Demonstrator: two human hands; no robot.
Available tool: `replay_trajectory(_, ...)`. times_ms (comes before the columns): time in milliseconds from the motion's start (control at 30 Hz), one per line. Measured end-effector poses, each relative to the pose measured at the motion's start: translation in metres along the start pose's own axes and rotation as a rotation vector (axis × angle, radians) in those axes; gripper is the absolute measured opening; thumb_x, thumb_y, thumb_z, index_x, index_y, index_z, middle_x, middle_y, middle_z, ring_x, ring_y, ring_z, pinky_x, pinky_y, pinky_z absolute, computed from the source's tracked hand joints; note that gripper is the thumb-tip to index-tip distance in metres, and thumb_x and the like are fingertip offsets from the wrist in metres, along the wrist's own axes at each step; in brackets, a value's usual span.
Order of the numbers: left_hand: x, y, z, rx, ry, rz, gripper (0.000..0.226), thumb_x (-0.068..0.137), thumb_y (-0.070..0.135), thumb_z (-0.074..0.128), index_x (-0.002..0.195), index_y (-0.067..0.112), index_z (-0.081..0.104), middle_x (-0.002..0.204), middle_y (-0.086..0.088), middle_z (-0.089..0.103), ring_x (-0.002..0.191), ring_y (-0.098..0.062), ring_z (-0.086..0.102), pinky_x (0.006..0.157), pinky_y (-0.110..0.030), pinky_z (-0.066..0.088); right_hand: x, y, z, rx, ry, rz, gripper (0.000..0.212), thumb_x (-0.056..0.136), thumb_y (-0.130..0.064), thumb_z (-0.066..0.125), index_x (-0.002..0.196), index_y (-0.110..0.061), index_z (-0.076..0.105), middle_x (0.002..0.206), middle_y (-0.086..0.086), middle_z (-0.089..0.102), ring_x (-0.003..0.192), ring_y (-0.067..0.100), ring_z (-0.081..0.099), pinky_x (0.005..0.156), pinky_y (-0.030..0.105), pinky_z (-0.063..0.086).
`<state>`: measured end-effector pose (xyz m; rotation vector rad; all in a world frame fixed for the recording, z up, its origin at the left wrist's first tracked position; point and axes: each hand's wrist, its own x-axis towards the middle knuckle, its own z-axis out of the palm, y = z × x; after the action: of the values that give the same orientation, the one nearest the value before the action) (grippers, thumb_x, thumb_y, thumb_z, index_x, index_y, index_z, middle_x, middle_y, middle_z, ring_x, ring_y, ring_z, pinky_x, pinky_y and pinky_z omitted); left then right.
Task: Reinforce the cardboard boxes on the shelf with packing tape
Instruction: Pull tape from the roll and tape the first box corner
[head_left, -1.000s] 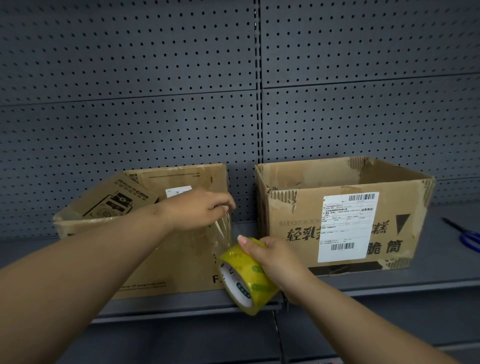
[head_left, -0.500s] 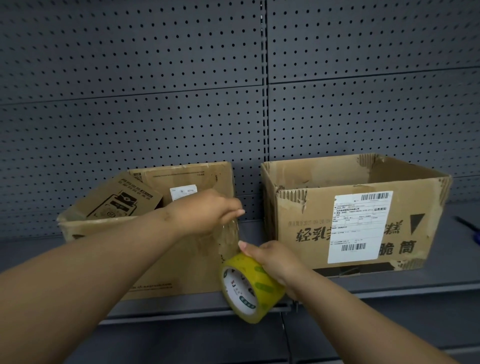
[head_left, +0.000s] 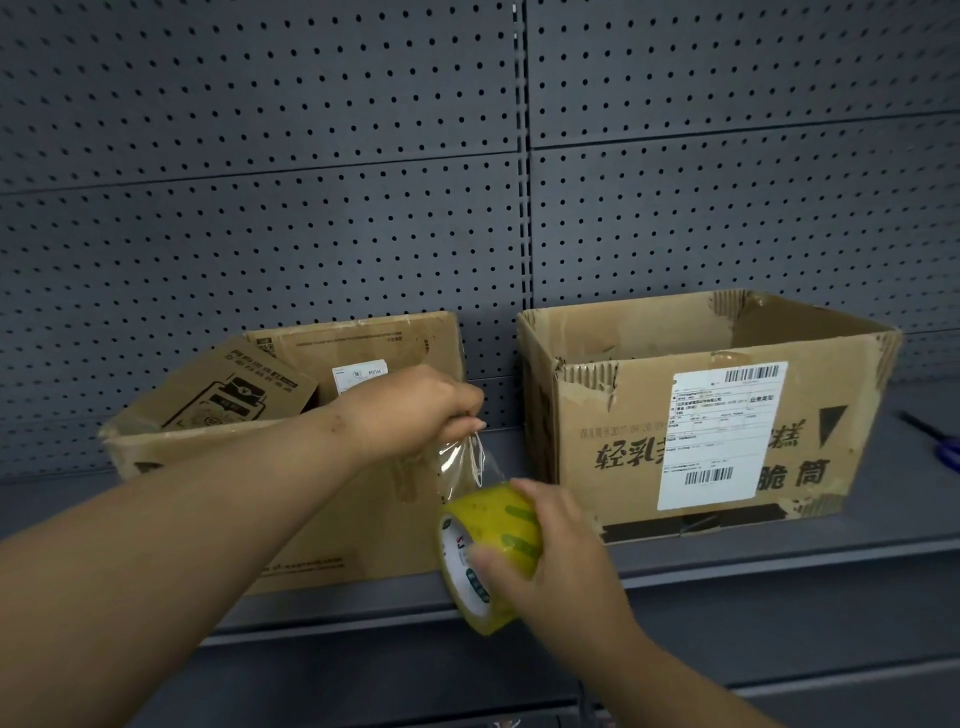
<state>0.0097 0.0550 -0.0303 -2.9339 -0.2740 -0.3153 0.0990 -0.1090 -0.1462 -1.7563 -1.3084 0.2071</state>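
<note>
The tape roll (head_left: 493, 540) is gripped in the curled right hand (head_left: 561, 561), and its free end is pinched by the left hand (head_left: 415, 410) just above. The clear strip (head_left: 465, 462) between them is drawn out longer than half a second earlier. Directly behind the strip stands the left box (head_left: 363, 530), judged next to be taped.

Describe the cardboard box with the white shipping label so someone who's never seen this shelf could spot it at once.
Below the dark grey pegboard wall runs a grey metal shelf holding two open brown cardboard boxes. Take the right-hand box. Unlike the left-hand box, its front carries a large white barcode label and bold black Chinese characters.
</note>
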Motion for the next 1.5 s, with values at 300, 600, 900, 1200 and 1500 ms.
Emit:
replay_trajectory(300,0.002,-0.004,0.001,-0.016,-0.008,0.013,0.028,0.095,0.030,0.050,0.071,0.018,0.041,0.063,0.007,0.042,0.059,-0.013,0.043,0.060,-0.030,0.041,-0.013,0.008,0.004,-0.044,-0.052,0.045,0.068,0.088,-0.037,0.052,0.141,-0.048,0.011,0.120,-0.008,0.029,0.106,0.013,0.045,0.082,0.025,0.044)
replay_trajectory(600,0.000,-0.012,0.004,-0.050,0.023,0.048,0.028,0.094,0.028,0.052,0.070,0.014,0.049,0.062,0.003,0.046,0.058,-0.016,0.048,0.058,-0.033,0.043,0.033,-0.014,-0.013,-0.216,-0.430,0.147,0.065,0.081,-0.042,0.052,0.142,-0.039,0.030,0.114,-0.001,0.056,0.098,0.014,0.053,0.072,0.024,0.040)
replay_trajectory(900,0.000,-0.011,-0.004,-0.099,-0.135,-0.044,0.034,0.086,0.044,0.056,0.116,0.030,0.056,0.083,0.003,0.063,0.069,-0.008,0.056,0.070,-0.030,0.049,0.056,-0.015,-0.015,-0.052,-0.592,0.281,0.066,0.072,-0.032,0.066,0.136,-0.034,0.046,0.132,-0.011,0.050,0.113,0.008,0.051,0.094,0.023,0.042)
replay_trajectory(1200,0.003,-0.007,-0.001,0.037,-0.223,-0.057,0.024,0.082,0.035,0.067,0.092,0.017,0.055,0.092,-0.001,0.060,0.087,-0.020,0.056,0.077,-0.043,0.049,0.053,-0.015,-0.011,-0.074,-0.570,0.305,0.065,0.075,-0.032,0.063,0.137,-0.037,0.043,0.133,-0.009,0.048,0.115,0.009,0.049,0.090,0.021,0.040)
replay_trajectory(1500,-0.020,0.015,-0.009,0.347,-0.044,-0.120,0.061,0.087,0.063,0.038,0.140,0.033,0.029,0.111,-0.005,0.047,0.105,-0.022,0.048,0.079,-0.031,0.038,0.043,-0.024,-0.011,-0.217,-0.544,0.318,0.066,0.079,-0.045,0.058,0.140,-0.043,0.033,0.150,0.001,0.030,0.132,0.019,0.037,0.107,0.033,0.035)
